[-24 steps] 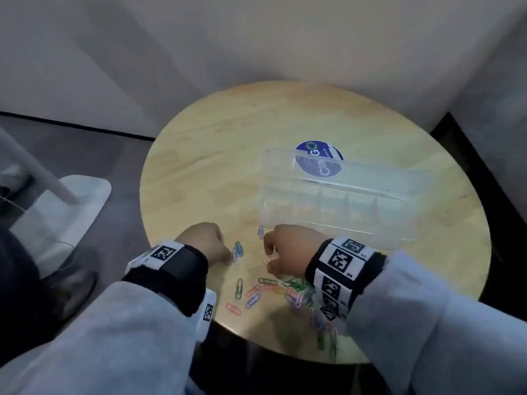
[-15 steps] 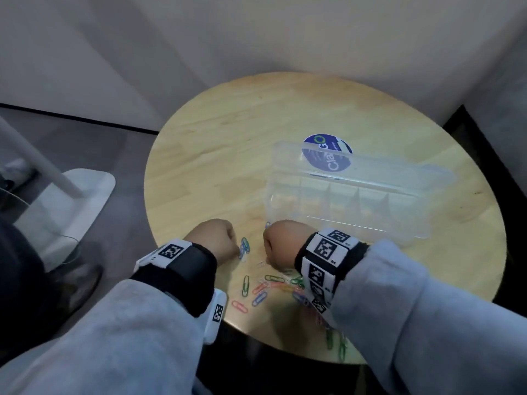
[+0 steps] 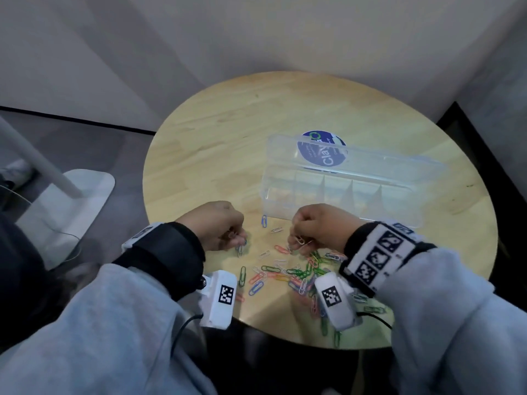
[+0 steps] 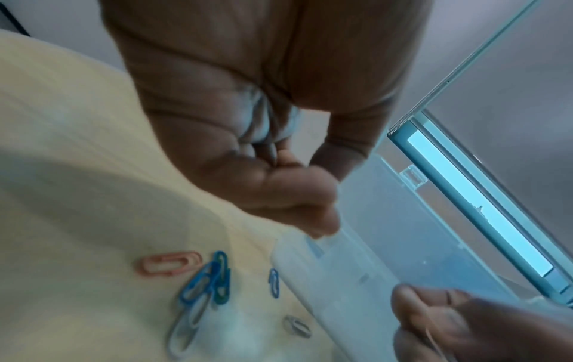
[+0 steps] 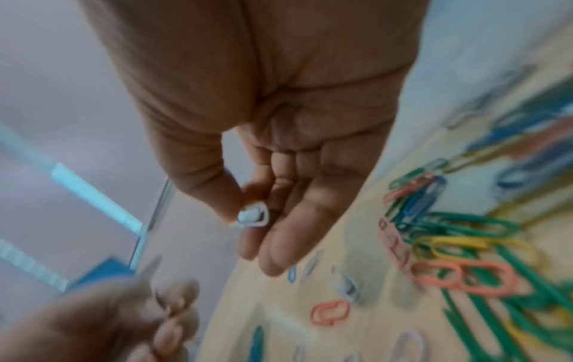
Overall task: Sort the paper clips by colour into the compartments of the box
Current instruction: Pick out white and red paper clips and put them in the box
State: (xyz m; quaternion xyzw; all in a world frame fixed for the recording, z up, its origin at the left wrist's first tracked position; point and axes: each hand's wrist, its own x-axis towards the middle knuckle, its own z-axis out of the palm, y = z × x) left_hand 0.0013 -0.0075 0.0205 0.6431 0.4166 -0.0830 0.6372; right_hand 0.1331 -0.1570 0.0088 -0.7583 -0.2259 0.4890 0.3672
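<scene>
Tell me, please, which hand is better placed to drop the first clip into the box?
Right, probably: the right hand already pinches a white clip and sits beside the box, whose compartments look empty. The left hand is farther away, at a blue clip.

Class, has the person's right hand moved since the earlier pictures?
Yes: the right hand drew rightward, away from the blue clip beside the box corner.

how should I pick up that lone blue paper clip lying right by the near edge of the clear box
Pinch the blue paper clip across its two long sides, coming straight down. It lies flat on the table, apart from the other clips, with its far end close to the box, so approach from the near side.
</scene>
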